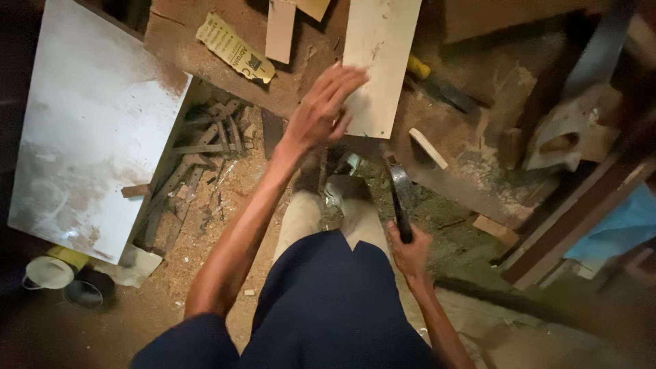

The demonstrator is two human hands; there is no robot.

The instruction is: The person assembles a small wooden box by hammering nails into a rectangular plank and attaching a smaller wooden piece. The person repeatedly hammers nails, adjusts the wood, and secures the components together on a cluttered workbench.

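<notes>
Two hands at work, both the person's own. Left hand (321,109) reaches forward, fingers (348,76) spread apart and flat on the near end of a pale board (379,48) that lies across the brown desk (198,55), its near end just over the edge. Right hand (408,251) hangs low by the hip, fingers clamped on the dark handle of a hammer (400,198), head up and forward, well apart from the board.

Around them: a yellow printed card (234,46) on the desk left of the board, a narrower wood strip (280,29) between the two, a handsaw (574,116) to the right. A large white panel (89,130) leans at left over a pile of offcuts (205,150); sawdust covers the floor (219,225), and a white cup (46,272) sits bottom left.

My read on doing this well:
- Press the palm down, not just the fingertips. The overhanging end looks likely to tip or skate.
- Keep the spread fingers clear of wherever the hammer lands.
- Grip looks mid-handle; lower gives more swing, higher gives control.
- Light is poor, so check the mark before striking.
- Footing is loose sawdust; plant both feet.
</notes>
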